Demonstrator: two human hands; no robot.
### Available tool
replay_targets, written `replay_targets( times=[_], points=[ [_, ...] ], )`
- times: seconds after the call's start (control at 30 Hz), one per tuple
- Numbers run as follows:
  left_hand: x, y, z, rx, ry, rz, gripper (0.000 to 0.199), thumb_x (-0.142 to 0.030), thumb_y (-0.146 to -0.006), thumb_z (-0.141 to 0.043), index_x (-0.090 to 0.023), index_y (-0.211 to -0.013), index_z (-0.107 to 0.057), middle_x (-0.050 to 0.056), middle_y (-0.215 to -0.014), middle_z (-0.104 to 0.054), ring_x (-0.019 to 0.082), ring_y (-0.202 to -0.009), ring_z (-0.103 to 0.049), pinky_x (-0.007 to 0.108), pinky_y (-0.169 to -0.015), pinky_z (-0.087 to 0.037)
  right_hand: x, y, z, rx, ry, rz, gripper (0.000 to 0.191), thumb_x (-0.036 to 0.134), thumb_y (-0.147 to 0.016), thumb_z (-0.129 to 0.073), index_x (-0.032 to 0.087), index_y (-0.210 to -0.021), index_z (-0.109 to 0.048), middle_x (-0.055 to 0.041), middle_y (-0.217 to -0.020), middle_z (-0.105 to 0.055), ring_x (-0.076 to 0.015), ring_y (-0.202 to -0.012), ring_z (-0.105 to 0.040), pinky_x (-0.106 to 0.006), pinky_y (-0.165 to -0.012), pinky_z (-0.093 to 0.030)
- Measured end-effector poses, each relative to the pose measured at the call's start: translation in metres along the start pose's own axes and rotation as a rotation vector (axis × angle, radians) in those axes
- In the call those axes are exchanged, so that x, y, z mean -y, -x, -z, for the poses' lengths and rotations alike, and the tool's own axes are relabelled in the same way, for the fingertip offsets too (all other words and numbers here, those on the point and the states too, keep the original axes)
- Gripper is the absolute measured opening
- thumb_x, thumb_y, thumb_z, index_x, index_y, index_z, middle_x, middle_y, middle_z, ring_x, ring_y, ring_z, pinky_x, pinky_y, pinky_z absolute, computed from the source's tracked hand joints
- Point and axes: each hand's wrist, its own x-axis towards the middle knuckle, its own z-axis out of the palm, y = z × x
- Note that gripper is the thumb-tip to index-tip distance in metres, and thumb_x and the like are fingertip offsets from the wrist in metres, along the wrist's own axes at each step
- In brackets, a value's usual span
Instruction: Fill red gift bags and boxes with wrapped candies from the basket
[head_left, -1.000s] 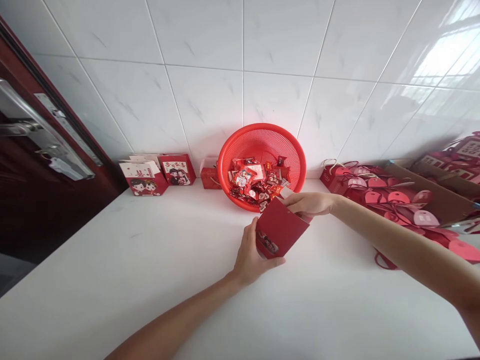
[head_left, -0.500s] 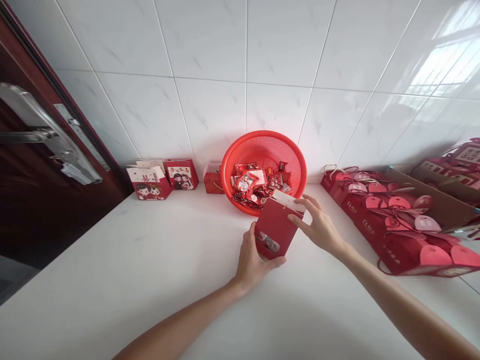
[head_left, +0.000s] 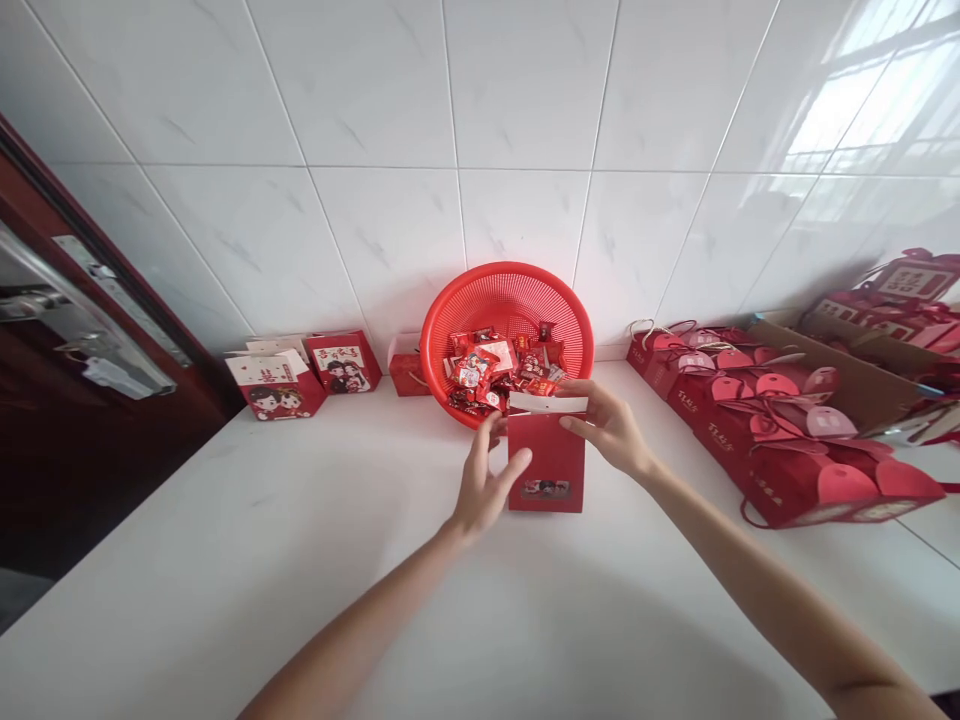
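Observation:
A red paper gift box (head_left: 546,455) with a small picture window stands upright on the white table, its pale top flap raised. My right hand (head_left: 611,430) grips its upper right edge, thumb on the near face and fingers behind. At the box's left side is my left hand (head_left: 484,485), thumb and fingers spread apart; whether its fingertips touch the box I cannot tell. Just behind the box, a red plastic basket (head_left: 431,350) leans back toward the wall, holding many red-wrapped candies (head_left: 474,370).
Two red-and-white cartoon boxes (head_left: 279,385) (head_left: 345,368) stand at the left, and a small red box (head_left: 409,372) is beside the basket. Rows of red handled boxes (head_left: 780,460) and an open cardboard carton (head_left: 840,365) fill the right. A tiled wall (head_left: 525,220) backs the table; a door (head_left: 90,420) is left.
The gift box has gone from tilted in both hands to upright on the table. My left hand has loosened from its base and moved up its left side. The view has shifted right.

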Motion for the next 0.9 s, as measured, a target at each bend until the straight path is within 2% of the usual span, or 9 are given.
replay_targets(
  times=[0.13, 0.2, 0.27, 0.47, 0.63, 0.9],
  points=[
    [-0.020, -0.034, 0.002, 0.161, 0.118, -0.004, 0.043, -0.055, -0.083, -0.070, -0.018, -0.106, -0.068, 0.008, -0.103, -0.073, 0.024, -0.098, -0.067, 0.035, -0.087, -0.054, 0.001, -0.009, -0.004, -0.019, -0.164, -0.060, 0.050, 0.044, -0.070, -0.086, 0.021, -0.110, -0.067, -0.0075, -0.106, -0.074, -0.0255, -0.101, -0.070, -0.041, -0.090, -0.056],
    [-0.028, -0.044, 0.002, 0.146, 0.114, -0.054, 0.039, -0.056, -0.083, -0.071, -0.017, -0.090, -0.070, 0.003, -0.083, -0.070, 0.019, -0.079, -0.064, 0.030, -0.074, -0.053, 0.005, -0.014, -0.005, -0.052, -0.213, -0.067, 0.045, 0.044, -0.069, -0.087, 0.021, -0.103, -0.070, -0.0065, -0.104, -0.075, -0.0248, -0.102, -0.070, -0.040, -0.093, -0.055],
    [-0.035, -0.050, 0.000, 0.073, 0.104, -0.100, 0.038, -0.055, -0.084, -0.071, -0.017, -0.081, -0.068, 0.000, -0.073, -0.064, 0.015, -0.070, -0.057, 0.026, -0.067, -0.050, 0.012, -0.018, -0.007, -0.074, -0.257, -0.065, 0.039, 0.044, -0.070, -0.087, 0.020, -0.098, -0.071, -0.0061, -0.106, -0.076, -0.0240, -0.102, -0.070, -0.038, -0.094, -0.054],
    [-0.053, -0.063, -0.001, -0.024, 0.096, -0.170, 0.036, -0.053, -0.084, -0.072, -0.018, -0.077, -0.064, -0.001, -0.070, -0.056, 0.015, -0.069, -0.050, 0.026, -0.065, -0.045, 0.029, -0.028, -0.013, -0.021, -0.370, -0.126, 0.043, 0.050, -0.077, -0.081, 0.021, -0.107, -0.070, -0.0071, -0.104, -0.077, -0.0247, -0.094, -0.073, -0.039, -0.084, -0.058],
    [-0.067, -0.072, 0.000, -0.041, 0.034, -0.289, 0.041, -0.054, -0.085, -0.070, -0.020, -0.067, -0.056, -0.003, -0.063, -0.044, 0.013, -0.060, -0.039, 0.026, -0.057, -0.037, 0.042, -0.034, -0.020, -0.112, -0.329, -0.034, 0.042, 0.054, -0.076, -0.080, 0.023, -0.102, -0.069, -0.0063, -0.103, -0.077, -0.0263, -0.095, -0.072, -0.039, -0.082, -0.058],
    [-0.076, -0.084, -0.002, -0.073, 0.043, -0.350, 0.044, -0.051, -0.087, -0.070, -0.021, -0.064, -0.049, -0.003, -0.061, -0.040, 0.012, -0.057, -0.038, 0.026, -0.054, -0.037, 0.056, -0.045, -0.023, -0.200, -0.251, 0.060, 0.035, 0.054, -0.079, -0.075, 0.025, -0.094, -0.065, -0.0027, -0.089, -0.073, -0.0228, -0.084, -0.068, -0.037, -0.079, -0.057]
  ],
)
